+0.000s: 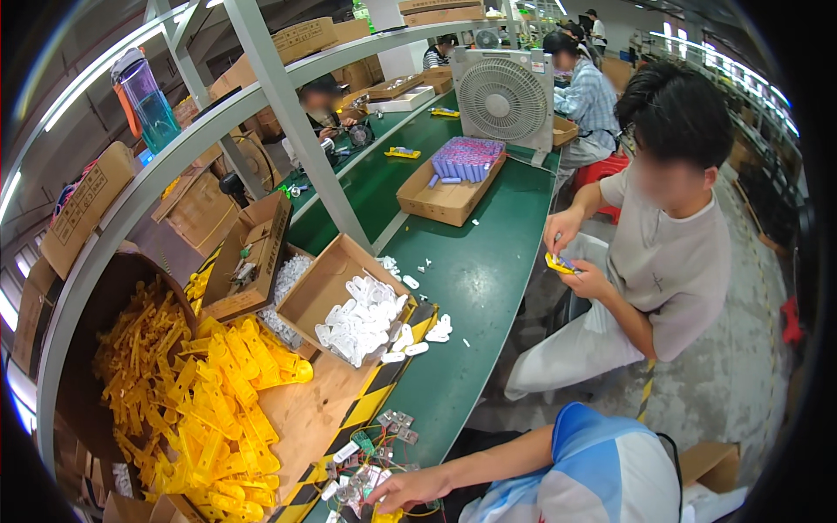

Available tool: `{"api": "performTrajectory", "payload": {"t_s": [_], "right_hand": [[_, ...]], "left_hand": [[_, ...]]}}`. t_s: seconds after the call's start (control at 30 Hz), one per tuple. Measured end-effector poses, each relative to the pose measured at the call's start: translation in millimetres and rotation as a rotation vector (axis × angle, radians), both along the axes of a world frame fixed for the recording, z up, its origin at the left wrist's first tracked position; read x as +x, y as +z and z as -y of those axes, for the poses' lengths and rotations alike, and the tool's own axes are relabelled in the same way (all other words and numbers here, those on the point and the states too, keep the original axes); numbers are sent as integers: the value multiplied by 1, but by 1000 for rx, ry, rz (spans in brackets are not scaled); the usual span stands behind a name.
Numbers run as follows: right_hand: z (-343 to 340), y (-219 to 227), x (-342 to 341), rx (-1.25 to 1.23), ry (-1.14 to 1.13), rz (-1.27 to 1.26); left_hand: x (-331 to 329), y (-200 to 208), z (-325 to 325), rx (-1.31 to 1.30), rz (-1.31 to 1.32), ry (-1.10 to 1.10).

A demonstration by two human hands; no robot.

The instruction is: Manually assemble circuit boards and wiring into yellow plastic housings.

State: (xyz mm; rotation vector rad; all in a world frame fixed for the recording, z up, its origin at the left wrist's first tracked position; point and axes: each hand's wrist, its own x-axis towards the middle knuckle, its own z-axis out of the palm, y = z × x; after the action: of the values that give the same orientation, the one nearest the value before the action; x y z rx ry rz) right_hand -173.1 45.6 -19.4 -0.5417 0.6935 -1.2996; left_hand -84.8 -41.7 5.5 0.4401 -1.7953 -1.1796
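My right hand (406, 490) reaches in from the lower right, its arm in a blue-and-white sleeve. The fingers are loosely spread and touch or hover just over a jumble of small circuit boards with thin wires (380, 455) on the green bench. White plastic pieces (346, 452) lie among the boards. Just below the fingers, a yellow plastic piece (388, 516) is cut off by the lower edge; whether anything touches it is hidden. My left hand is out of view.
Yellow plastic casings (228, 383) heap up on the left, beside a cardboard box (336, 261) of white parts. Farther along the green bench (462, 279) stand a box of purple battery cells (466, 161) and a grey fan (504, 98). A seated co-worker (667, 244) handles a yellow piece.
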Motion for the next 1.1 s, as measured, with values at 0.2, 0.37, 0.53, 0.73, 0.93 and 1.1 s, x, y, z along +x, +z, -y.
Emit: {"api": "performTrajectory", "payload": {"t_s": [0.2,0.37,0.53,0.73,0.93,1.1], "right_hand": [[3,-14,11,-52,19,315],[6,-32,11,-1,-71,270],[6,-44,8,6,-139,353],[-3,-29,-2,-56,-68,125],[-10,4,4,-97,-153,-286],[-9,12,5,-115,-138,-600]], "left_hand": [[5,-3,6,12,-10,17],[14,-2,18,5,-23,54],[17,-3,25,13,-44,75],[24,-9,27,42,-53,114],[27,-19,21,92,-69,127],[30,-20,21,113,-90,152]]}}
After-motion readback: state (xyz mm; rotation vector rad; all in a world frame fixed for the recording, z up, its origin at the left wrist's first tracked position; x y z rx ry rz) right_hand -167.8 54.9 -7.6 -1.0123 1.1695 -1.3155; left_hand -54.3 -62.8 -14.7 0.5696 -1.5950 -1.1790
